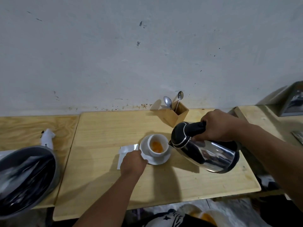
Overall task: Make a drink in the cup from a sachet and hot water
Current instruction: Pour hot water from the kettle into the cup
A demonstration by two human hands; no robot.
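A white cup (157,145) stands on a white saucer (161,159) in the middle of the wooden table (101,177), with orange powder or liquid inside it. My right hand (218,126) grips the black handle of a steel kettle (206,153), which is tilted left with its spout at the cup's right rim. My left hand (132,163) holds the saucer's left edge. A silvery sachet (126,153) lies flat on the table, partly hidden under my left hand.
A wooden holder (175,115) with spoons and a fork stands by the wall behind the cup. A dark round bin with a black liner (24,181) and a white object (47,140) are on the left table. Another table (255,118) adjoins on the right.
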